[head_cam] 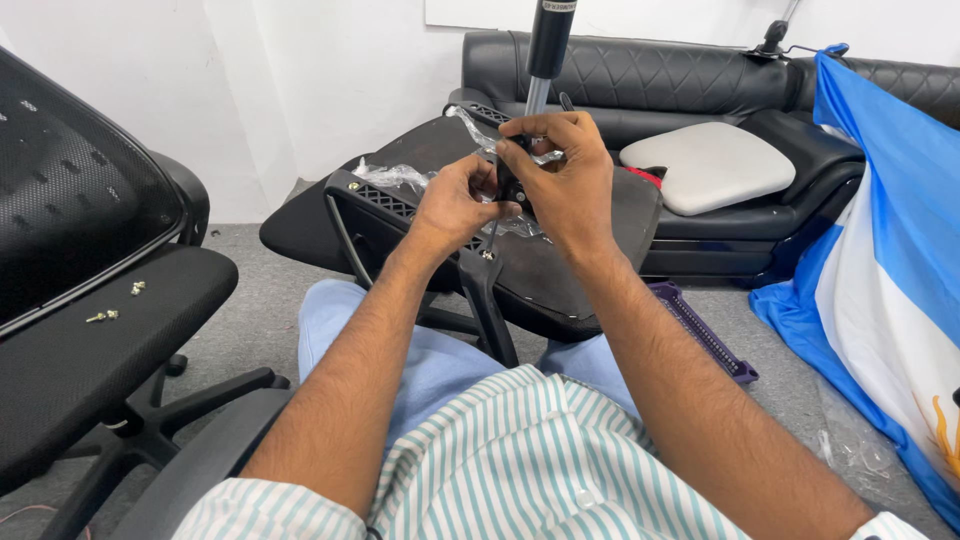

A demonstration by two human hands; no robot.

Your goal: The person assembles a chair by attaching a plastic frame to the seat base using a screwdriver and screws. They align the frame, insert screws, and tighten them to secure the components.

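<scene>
Sofa: black quilted, behind upturned seat, against white wall.
Flag: blue/white cloth, draped R of upturned seat, down onto grey carpet.
Office chair: black mesh, assembled, well L of upturned seat; mesh back up, seat pad facing cam.
Upturned seat: black chair seat, underside up, resting on person's lap/knees, centre of view. This = the landmark.
Cushion: pale grey, on sofa, behind + R of upturned seat.
Gas cylinder: black tube w/ silver rod, stands upright from upturned seat's middle, top cut off by frame edge.
Armrest bracket: black bar, on near edge of upturned seat, runs down toward person's shirt.
Purple strip: long toothed plastic piece, on carpet just R of upturned seat.
Plastic wrap: clear, crumpled, on far-L part of upturned seat.
Right hand: above upturned seat, beside gas cylinder base; fingers curled tight round black handle of screwdriver, closed grip.
Left hand: touching R hand, just L of it; fingers pinched narrow at the tool shaft, what else it holds – can't tell.
Screw: small, bright, at screwdriver tip on armrest bracket, on upturned seat's near side.
Loose screws: few brass-ish bits, on office chair pad, well L of upturned seat.
</scene>
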